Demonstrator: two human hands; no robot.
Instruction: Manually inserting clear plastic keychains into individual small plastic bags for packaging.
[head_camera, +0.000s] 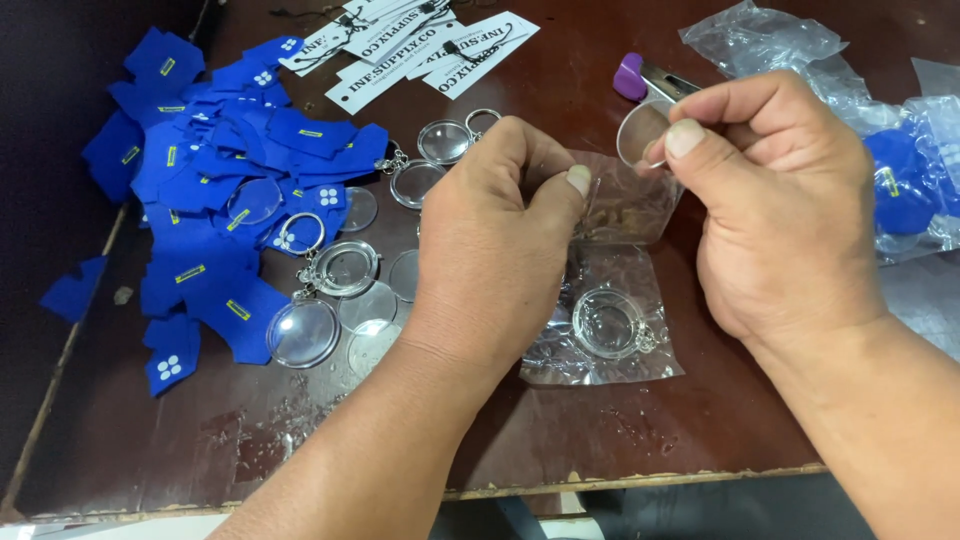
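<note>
My right hand (780, 210) pinches a clear round plastic disc (640, 130) above the small clear plastic bag (625, 205); my left fingers (575, 180) grip that bag's edge, left of the disc.

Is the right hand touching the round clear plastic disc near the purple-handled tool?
Touching. The head view shows the right hand pinching the round clear plastic disc at its edge between thumb and fingertip, above the purple-handled tool.

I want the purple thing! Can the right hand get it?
Probably yes. The right hand is just beside the purple-handled tool, with nothing between them, though its fingers pinch a clear disc.
</note>
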